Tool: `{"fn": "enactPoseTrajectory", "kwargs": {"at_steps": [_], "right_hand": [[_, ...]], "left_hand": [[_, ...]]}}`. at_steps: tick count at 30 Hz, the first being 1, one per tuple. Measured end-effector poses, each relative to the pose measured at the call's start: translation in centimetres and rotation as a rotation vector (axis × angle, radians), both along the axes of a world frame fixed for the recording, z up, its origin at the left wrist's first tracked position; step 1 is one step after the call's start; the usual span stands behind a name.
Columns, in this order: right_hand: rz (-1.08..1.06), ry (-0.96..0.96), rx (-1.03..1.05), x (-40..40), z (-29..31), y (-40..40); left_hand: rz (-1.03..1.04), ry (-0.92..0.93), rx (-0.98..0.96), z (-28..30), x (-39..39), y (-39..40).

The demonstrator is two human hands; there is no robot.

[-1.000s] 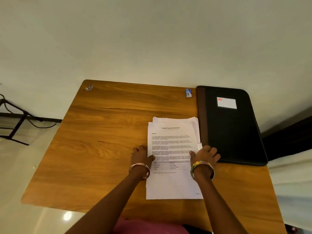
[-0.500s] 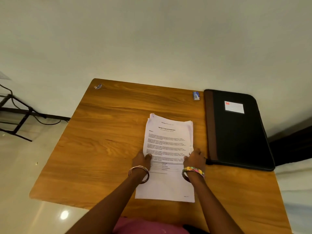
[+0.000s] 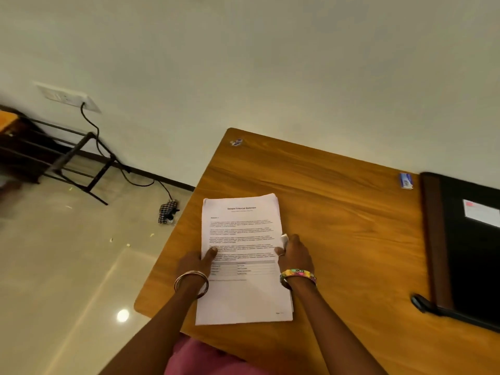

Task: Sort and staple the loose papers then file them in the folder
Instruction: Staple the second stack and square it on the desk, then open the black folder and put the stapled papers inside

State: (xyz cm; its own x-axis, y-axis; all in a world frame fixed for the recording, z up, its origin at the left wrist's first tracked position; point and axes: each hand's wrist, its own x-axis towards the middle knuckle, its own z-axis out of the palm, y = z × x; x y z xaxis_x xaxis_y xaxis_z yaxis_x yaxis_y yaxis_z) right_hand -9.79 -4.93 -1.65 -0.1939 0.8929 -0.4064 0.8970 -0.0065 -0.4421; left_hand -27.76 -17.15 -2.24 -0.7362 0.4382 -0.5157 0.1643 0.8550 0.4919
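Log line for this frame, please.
phase: squaring papers | left hand: grips paper stack | right hand: grips stack | folder: closed

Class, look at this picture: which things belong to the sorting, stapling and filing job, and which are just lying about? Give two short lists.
Belong to the job:
- stack of papers, held at its sides by the left hand and the right hand
- black folder
- small blue box, possibly staples

Just lying about:
- checked cloth on the floor
- black cable
- metal stand

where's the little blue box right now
In the head view, the blue box lies at the table's far edge, right side, just left of the black folder.
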Motion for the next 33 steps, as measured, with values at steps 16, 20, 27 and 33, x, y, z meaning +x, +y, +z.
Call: {"fn": "enactPoseTrajectory", "kwargs": {"at_steps": [16,20,27,33], "right_hand": [[0.224,-0.076,0.350,-3.6,-1.9,-3.2],[0.259,-0.139,0.233,-3.0,-2.0,-3.5],[0.066,0.109,0.018,4.8,-0.9,-1.3],[-0.246,0.270,-0.033,16.5,0.8,1.2]], "left_hand": [[-0.183,0.028,-0.044,-0.8,-4.1,1.7],[-0.137,0.085,-0.046,-0.7,-3.5,1.5],[-0.042,0.435,-0.086,-0.2,-1.9,3.1],[-0.221,0.605,0.058,1.0,3.7,6.1]]}}
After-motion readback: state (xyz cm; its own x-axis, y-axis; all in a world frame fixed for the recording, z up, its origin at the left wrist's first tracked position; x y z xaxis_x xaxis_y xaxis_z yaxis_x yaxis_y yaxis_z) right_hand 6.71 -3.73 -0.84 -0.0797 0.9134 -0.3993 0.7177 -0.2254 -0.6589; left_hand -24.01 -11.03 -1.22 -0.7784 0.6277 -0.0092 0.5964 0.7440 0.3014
